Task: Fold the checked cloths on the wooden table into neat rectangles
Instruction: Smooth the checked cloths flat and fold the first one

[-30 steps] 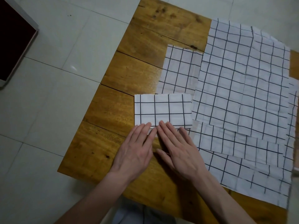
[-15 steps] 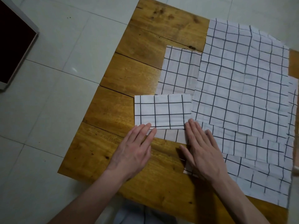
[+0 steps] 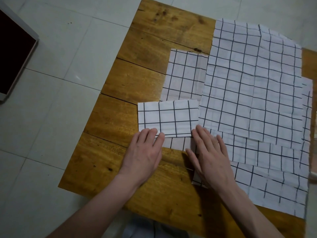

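Two flat hands lie side by side at the near edge of a folded checked cloth [image 3: 167,119], which sits on the wooden table [image 3: 130,83] toward its left edge, about midway between the far and near edges. The left hand [image 3: 144,152] is spread with straight fingers, its fingertips resting on the near left corner of the folded rectangle and its palm on bare wood. The right hand [image 3: 210,157] is likewise flat, fingers straight and together, fingertips touching the near right corner of the fold while the palm presses on a lower layer of checked cloth. Neither hand grips anything. A narrow strip of that lower layer shows between the two hands, just nearer than the fold. Beyond the fold another checked cloth [image 3: 185,76] lies partly covered, and a large unfolded checked cloth [image 3: 253,79] overlaps further cloths [image 3: 274,184] across the table's right side, reaching its far and near edges.
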